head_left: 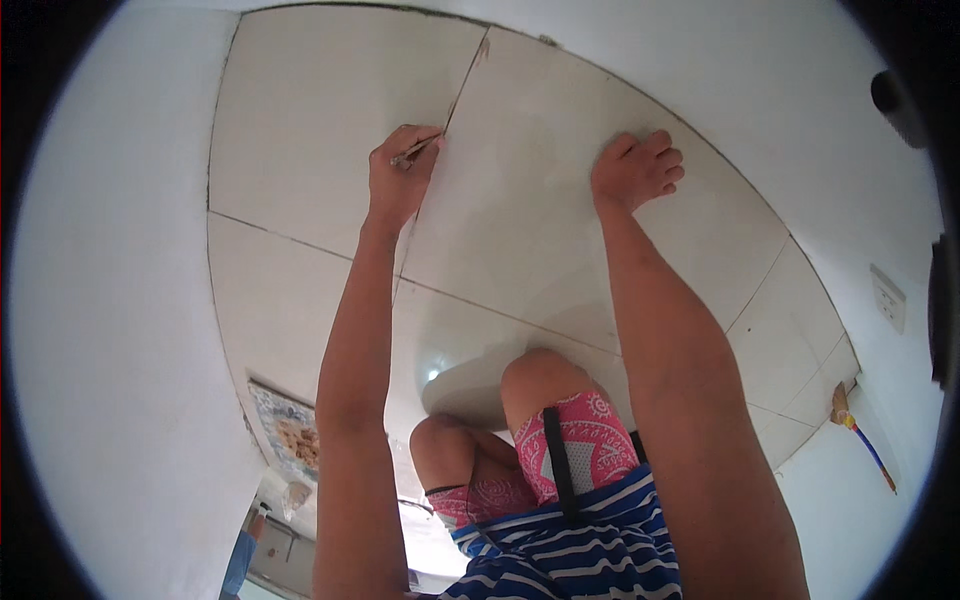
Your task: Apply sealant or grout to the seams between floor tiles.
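Ahead of me, my left hand (400, 178) is closed in a pinch around a thin, stick-like tool (408, 157), whose exact kind I cannot make out. Its tip is hidden at the fingertips, which meet the dark joint (460, 92) between two pale floor tiles. To the right, my right hand (632, 172) leans on a large cream tile (520, 180). Its fingers are bent but apart, and no object shows in it. Both arms reach forward past my bent knees.
White walls border the floor left, ahead and right. A wall socket (888, 300) is at right, above a brush (845, 408) with a blue handle leaning at the wall's foot. A patterned mat (285, 425) lies at lower left. Dark objects (897, 108) show at the right rim.
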A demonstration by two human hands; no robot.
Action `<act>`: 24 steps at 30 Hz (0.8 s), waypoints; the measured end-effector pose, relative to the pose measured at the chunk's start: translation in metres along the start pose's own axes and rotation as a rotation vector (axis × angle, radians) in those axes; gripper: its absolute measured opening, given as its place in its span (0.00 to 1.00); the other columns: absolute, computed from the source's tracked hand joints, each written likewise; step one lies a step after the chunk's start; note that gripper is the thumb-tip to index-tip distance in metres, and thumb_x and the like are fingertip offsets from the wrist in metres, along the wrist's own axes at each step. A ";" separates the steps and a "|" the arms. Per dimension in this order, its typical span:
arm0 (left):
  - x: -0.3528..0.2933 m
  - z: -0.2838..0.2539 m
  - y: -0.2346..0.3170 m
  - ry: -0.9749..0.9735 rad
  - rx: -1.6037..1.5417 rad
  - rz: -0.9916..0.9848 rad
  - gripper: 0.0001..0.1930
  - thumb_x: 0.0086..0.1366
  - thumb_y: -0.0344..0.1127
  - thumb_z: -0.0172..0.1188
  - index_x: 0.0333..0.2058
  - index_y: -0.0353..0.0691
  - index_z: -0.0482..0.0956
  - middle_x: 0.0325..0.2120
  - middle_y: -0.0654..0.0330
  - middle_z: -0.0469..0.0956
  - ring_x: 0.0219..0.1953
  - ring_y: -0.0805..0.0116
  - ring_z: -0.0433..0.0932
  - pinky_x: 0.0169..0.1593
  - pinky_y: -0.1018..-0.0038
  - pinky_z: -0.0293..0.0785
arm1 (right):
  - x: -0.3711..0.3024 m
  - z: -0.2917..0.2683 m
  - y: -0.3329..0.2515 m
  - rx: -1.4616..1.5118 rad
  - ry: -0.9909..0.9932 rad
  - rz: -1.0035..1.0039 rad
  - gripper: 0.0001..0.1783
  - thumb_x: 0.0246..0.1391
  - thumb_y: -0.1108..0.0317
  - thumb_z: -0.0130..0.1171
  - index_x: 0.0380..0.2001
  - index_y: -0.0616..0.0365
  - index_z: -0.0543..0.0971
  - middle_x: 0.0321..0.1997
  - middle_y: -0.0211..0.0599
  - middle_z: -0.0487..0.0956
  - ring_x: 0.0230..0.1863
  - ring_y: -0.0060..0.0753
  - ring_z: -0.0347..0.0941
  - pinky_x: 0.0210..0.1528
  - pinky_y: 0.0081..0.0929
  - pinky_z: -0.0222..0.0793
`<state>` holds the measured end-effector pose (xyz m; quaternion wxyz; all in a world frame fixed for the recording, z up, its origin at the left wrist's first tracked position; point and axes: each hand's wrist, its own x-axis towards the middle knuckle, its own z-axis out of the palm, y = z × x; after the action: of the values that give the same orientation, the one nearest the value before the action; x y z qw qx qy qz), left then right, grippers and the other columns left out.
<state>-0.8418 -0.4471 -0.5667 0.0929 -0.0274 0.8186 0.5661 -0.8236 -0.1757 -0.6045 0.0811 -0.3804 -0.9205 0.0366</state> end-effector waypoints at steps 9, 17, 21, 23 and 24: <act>0.038 0.010 0.011 0.016 0.108 0.097 0.06 0.63 0.24 0.61 0.38 0.34 0.83 0.30 0.61 0.78 0.29 0.75 0.74 0.35 0.78 0.70 | -0.006 0.000 -0.001 0.007 -0.073 0.026 0.24 0.53 0.59 0.44 0.51 0.59 0.66 0.47 0.47 0.65 0.46 0.48 0.59 0.48 0.46 0.56; 0.020 -0.010 0.006 -0.111 0.186 0.050 0.07 0.61 0.23 0.56 0.36 0.36 0.81 0.31 0.59 0.79 0.30 0.69 0.76 0.35 0.75 0.71 | -0.007 -0.001 -0.004 0.011 -0.089 0.034 0.23 0.53 0.60 0.45 0.50 0.59 0.65 0.46 0.46 0.65 0.46 0.47 0.59 0.48 0.46 0.55; 0.060 0.001 0.022 -0.152 0.288 0.094 0.05 0.64 0.25 0.57 0.35 0.35 0.82 0.31 0.59 0.79 0.30 0.71 0.77 0.37 0.75 0.74 | -0.005 0.001 -0.003 0.006 -0.082 0.023 0.23 0.53 0.59 0.45 0.49 0.59 0.66 0.46 0.46 0.65 0.45 0.47 0.58 0.47 0.45 0.55; 0.074 0.003 0.024 -0.205 0.410 0.032 0.05 0.66 0.26 0.58 0.33 0.33 0.82 0.29 0.60 0.79 0.30 0.74 0.77 0.37 0.76 0.75 | -0.007 0.000 -0.003 0.019 -0.096 0.028 0.22 0.53 0.59 0.45 0.49 0.59 0.66 0.45 0.46 0.65 0.44 0.47 0.58 0.47 0.45 0.54; 0.080 0.005 0.023 -0.176 0.159 -0.092 0.06 0.67 0.28 0.58 0.34 0.33 0.81 0.29 0.61 0.80 0.30 0.74 0.77 0.36 0.76 0.76 | -0.007 -0.001 -0.003 0.028 -0.097 0.030 0.23 0.53 0.59 0.44 0.50 0.59 0.66 0.46 0.46 0.65 0.45 0.47 0.59 0.48 0.46 0.55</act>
<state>-0.9236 -0.4288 -0.5619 0.1923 -0.0079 0.8476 0.4946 -0.8205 -0.1830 -0.6038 0.0409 -0.3905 -0.9171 0.0690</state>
